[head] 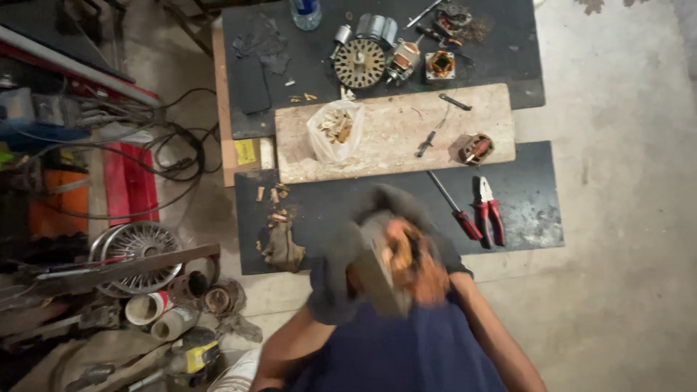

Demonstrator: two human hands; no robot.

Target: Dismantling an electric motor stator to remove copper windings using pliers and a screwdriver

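Observation:
Both my hands wear dark grey gloves and are blurred by motion. My left hand (330, 279) and my right hand (439, 243) together grip a round motor stator (396, 265) with copper-coloured windings, held close above my lap. It hangs over the near edge of a black mat (327, 207) on the floor. A red-handled screwdriver (456, 209) and red pliers (488, 214) lie on that mat just right of my right hand. A crumpled brown rag (282, 247) lies left of my left hand.
A wooden board (392, 134) carries a plastic bag of wooden bits (335, 129), a small tool and a small stator (475, 149). Motor parts and a slotted disc (359, 64) sit on the far mat. A fan grille (138, 250), cables and clutter fill the left.

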